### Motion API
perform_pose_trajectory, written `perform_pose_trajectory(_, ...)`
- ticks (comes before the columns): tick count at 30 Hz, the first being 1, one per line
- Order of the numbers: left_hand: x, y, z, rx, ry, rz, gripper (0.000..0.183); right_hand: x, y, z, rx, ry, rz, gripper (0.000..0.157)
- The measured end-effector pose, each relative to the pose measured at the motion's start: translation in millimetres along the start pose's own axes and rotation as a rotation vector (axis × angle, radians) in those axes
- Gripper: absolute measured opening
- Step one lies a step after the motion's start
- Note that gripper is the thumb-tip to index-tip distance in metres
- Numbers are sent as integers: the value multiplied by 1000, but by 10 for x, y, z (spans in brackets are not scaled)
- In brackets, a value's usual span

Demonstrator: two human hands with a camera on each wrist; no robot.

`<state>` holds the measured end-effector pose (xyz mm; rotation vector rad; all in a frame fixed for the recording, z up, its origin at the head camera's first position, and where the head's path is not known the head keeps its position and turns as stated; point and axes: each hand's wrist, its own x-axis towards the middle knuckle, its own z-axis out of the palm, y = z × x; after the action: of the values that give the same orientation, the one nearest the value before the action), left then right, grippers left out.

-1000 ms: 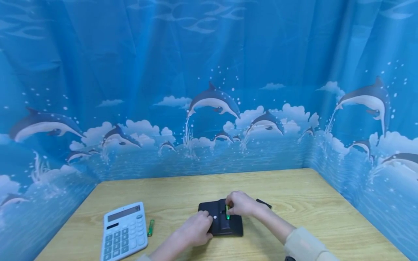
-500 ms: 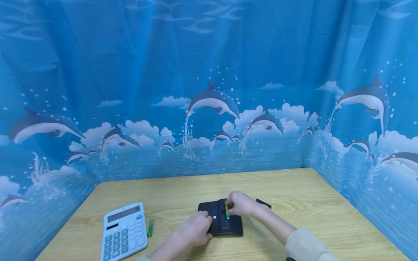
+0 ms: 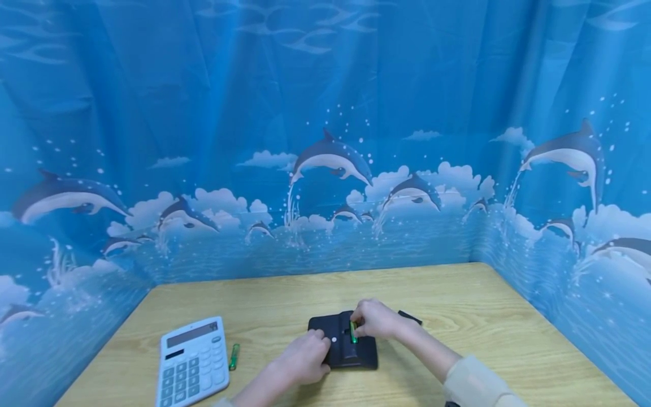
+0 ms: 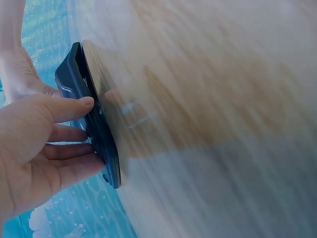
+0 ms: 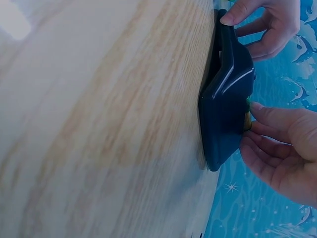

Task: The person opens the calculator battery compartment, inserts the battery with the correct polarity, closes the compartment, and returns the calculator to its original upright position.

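A black wedge-shaped device (image 3: pixel 365 356) lies on the table with its battery slot facing up. My left hand (image 3: pixel 305 357) grips its left side, the thumb (image 4: pixel 79 108) at the near edge and the fingers over the top. With thumb and fingertips, my right hand (image 3: pixel 375 318) pinches a green battery (image 3: pixel 354 333) at the slot. In the right wrist view only a sliver of the battery (image 5: pixel 248 119) shows between the fingers and the device. The device's underside is hidden against the table.
A white calculator (image 3: pixel 193 362) lies at the left, with a second green battery (image 3: pixel 234 357) beside it. Beyond the right wrist is a small black strip (image 3: pixel 409 317), perhaps the slot's cover. A blue dolphin-print curtain (image 3: pixel 325 243) hangs behind the wooden table (image 3: pixel 244 299).
Both hands stay almost in place. The battery under my right fingers tilts very slightly at the slot; the device has not moved.
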<state>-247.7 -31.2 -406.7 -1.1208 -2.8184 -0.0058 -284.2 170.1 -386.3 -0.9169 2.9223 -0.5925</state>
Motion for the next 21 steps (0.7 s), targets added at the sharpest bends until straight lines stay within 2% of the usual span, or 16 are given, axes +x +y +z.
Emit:
perform_pose_trajectory(9,-12,3,9,15,44,17,31,4,15,9,8,6,-7,19)
perform_pose_trajectory(17,-3,0,24,4,14,0,31,-1,-1,8,-24,-1,-17,17)
perform_pose_trajectory(21,1,3,20,12,14,3,31,-1,-13,-3,-6,-15,10,17)
